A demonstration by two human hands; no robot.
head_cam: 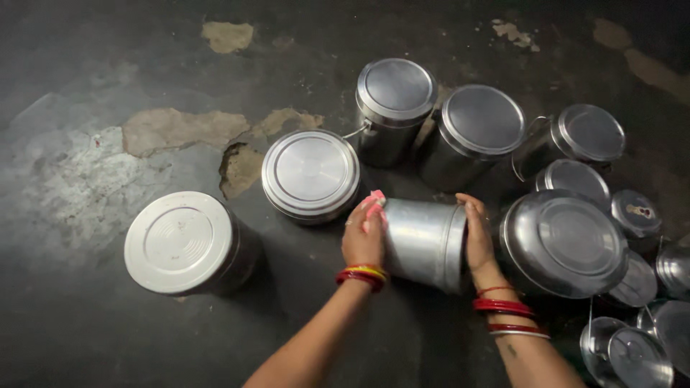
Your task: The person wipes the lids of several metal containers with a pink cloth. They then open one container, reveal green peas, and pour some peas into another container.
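At the centre of the frame I hold a steel canister (424, 241) lying on its side on the dark floor (86, 330); my left hand (363, 237) presses against its bottom end, fingers curled there around a small pink cloth or sponge (375, 201); my right hand (478, 233) is flat against the lidded end, fingers stretched along the rim; so both hands clasp the canister between them. Red and yellow bangles (361, 275) sit on my left wrist, red ones (503, 307) on my right.

Just beside my right hand, right of centre, stands a wide steel pot (564, 244) with its lid on; above the canister, towards the upper middle, stand three more lidded tins: a broad one (310, 174), a taller one (395, 108), and another (478, 133); further small lidded tins crowd the right edge. At lower left, well apart, stands a tin with a whitish ringed lid (180, 242). Pale patches of broken surface (183, 129) show in the floor at upper left.
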